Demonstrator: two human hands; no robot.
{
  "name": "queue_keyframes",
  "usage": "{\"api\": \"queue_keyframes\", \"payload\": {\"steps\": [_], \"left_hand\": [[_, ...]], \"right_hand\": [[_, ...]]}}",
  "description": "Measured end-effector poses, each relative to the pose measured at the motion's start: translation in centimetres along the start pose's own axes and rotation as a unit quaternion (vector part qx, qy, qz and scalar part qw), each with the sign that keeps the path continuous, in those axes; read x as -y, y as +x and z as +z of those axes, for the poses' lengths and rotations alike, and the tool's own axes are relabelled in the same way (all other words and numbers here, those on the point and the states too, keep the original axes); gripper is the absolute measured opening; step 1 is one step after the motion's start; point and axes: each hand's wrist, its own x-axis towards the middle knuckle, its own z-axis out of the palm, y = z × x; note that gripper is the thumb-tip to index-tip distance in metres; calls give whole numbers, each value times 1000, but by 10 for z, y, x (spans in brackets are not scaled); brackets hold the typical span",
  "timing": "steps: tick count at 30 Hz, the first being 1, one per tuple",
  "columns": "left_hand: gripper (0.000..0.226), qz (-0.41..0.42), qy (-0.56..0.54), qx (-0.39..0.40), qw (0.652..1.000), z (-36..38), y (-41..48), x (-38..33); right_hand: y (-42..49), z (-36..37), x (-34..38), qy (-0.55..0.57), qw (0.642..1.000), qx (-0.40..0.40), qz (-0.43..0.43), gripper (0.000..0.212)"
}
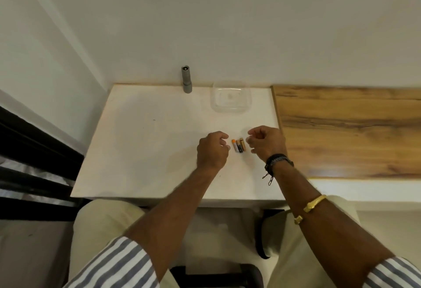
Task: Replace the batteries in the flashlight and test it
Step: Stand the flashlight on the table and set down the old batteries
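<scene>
Three batteries (239,145) lie between my empty, loosely curled hands; light, slick cylinders, best pinched mid-body by my fingers.

White table (141,146); flashlight (186,79) upright, clear container (230,99), three batteries (239,145).

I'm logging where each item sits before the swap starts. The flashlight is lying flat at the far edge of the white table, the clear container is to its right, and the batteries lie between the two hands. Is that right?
Not quite: in the head view the grey flashlight stands upright at the far edge of the white table, not flat. The clear container is to its right, and the batteries lie between the left hand and right hand.
</scene>
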Motion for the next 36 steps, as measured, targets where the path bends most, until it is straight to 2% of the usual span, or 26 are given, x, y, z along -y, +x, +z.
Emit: {"api": "queue_keyframes", "payload": {"steps": [3,9,11,13,16,21,25,30,36], "left_hand": [[40,59,53,24,997,8,7,4],[59,187,193,139,953,10,38,11],[56,202,216,168,940,10,48,8],[43,216,233,185,930,8,55,4],[25,210,241,189,928,7,59,2],[26,179,208,198,941,3,61,7],[22,151,156,186,958,0,56,10],[18,146,158,169,962,2,52,11],[14,124,167,174,962,1,48,12]], "right_hand": [[-1,8,-7,-85,996,24,-3,21],[-2,27,-6,-208,976,36,-45,52],[1,32,-7,-230,971,36,-50,52],[3,34,-6,-244,967,39,-61,41],[6,36,-3,-258,963,48,-68,25],[8,34,2,-277,956,77,-66,23],[4,33,1,-281,953,71,-93,10],[0,33,1,-320,936,80,-124,12],[-2,34,2,-316,935,77,-141,9]]}}
